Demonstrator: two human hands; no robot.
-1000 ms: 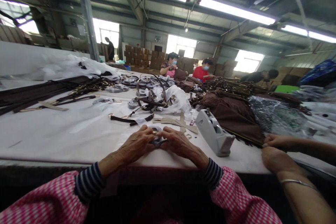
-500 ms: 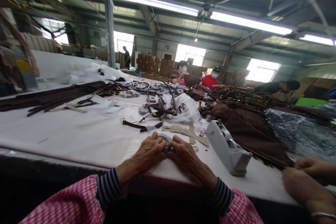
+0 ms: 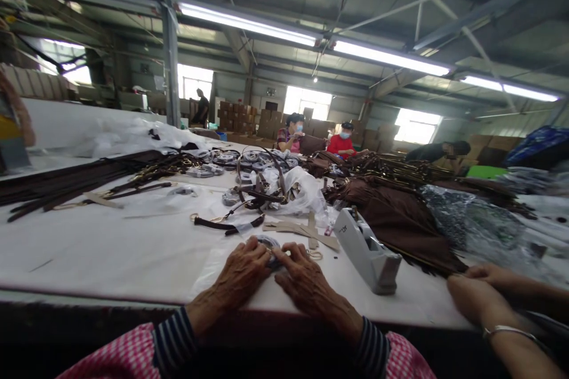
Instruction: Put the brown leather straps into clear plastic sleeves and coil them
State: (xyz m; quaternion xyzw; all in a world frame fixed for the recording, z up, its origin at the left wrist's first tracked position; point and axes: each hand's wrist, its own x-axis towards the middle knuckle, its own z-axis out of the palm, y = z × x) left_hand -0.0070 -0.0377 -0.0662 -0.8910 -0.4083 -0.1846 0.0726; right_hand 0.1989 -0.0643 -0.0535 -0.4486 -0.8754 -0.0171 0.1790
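A coiled grey bundle in shiny clear wrap (image 3: 268,241) lies at the table's front, partly hidden by my fingers. My left hand (image 3: 244,269) is closed on its left side, fingers bent over the edge. My right hand (image 3: 304,281) rests at its right side with the index finger stretched onto it and the thumb held apart. Under my left hand lies a clear plastic sheet (image 3: 205,269). Just beyond are a dark brown strap (image 3: 229,226) with a gold hook and some beige strips (image 3: 302,229). A gold ring (image 3: 315,254) sits beside my right fingers.
A grey tape dispenser (image 3: 371,254) stands to the right. Behind it are brown fabric pieces (image 3: 391,219) and clear plastic bags (image 3: 466,219). More wrapped coils (image 3: 258,160) and long dark straps (image 3: 84,174) cover the far table. A co-worker's hands (image 3: 478,290) grip brown fabric at right.
The view has turned a little to the right. My right hand's thumb has come away from the coil and its index finger has straightened; my left hand stays on the coil.
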